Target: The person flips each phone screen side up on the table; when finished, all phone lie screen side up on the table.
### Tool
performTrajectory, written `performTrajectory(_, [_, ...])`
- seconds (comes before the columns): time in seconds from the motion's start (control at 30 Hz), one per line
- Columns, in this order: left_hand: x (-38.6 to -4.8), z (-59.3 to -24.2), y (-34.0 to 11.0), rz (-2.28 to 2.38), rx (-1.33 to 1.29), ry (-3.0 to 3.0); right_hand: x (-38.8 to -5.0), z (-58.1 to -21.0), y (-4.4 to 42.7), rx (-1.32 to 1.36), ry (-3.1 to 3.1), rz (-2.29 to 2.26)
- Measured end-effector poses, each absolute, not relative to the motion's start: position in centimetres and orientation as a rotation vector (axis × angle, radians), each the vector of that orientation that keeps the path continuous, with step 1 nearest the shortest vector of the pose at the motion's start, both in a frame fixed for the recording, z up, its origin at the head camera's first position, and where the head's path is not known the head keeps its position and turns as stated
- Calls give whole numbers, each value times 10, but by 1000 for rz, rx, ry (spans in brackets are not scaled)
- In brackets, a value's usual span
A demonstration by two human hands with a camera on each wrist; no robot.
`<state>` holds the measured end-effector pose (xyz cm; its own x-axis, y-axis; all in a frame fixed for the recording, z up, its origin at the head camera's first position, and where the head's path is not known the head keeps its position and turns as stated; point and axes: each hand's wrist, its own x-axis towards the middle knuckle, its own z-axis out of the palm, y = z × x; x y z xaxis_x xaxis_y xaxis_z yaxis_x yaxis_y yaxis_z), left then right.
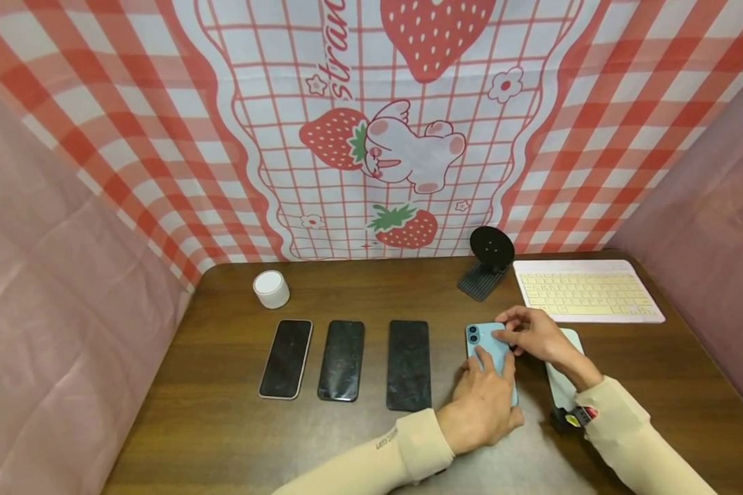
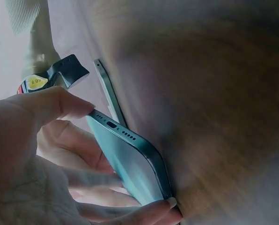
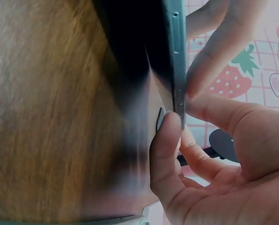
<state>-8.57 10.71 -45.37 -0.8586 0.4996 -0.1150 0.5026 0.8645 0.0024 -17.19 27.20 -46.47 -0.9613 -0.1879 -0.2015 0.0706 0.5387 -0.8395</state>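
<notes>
Handling the blue phone (image 1: pixel 486 337) with both hands looks to be the step in hand. It lies back up, 2 camera lenses showing, right of the surface's (image 1: pixel 223 440) middle, between the 3 dark phones (image 1: pixel 341 361) and the pale phone (image 1: pixel 563 375) nearer the right edge. The right wrist view shows a long side tilted off the surface, screen turned toward the wood; whether any part of it rests there, I cannot tell. The next move seems to call for a steady hold at both ends, the hands shifting together so that no corner slips or knocks the wood.

The left hand (image 1: pixel 483 405) reaches in from the near edge, spread over the phone's lower end. Its fingers are clamped across the width: the thumb at 1 bottom corner, a fingertip at the opposite 1, either side of the charging port. The right hand (image 1: pixel 535 333) comes from the near right corner, its wrist passing above the pale phone. Its fingers pinch the upper part of the right-hand long side, set on opposite faces. Beyond it, the black stand (image 1: pixel 492 247) is by the far edge and the keyboard (image 1: pixel 591 289) fills the far right corner.
</notes>
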Motion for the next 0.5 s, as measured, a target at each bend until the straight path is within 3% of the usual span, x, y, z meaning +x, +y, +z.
performTrajectory(0.5, [-92,-451,87,594,664,2795,-169,-457,275,-168,2269,-1613])
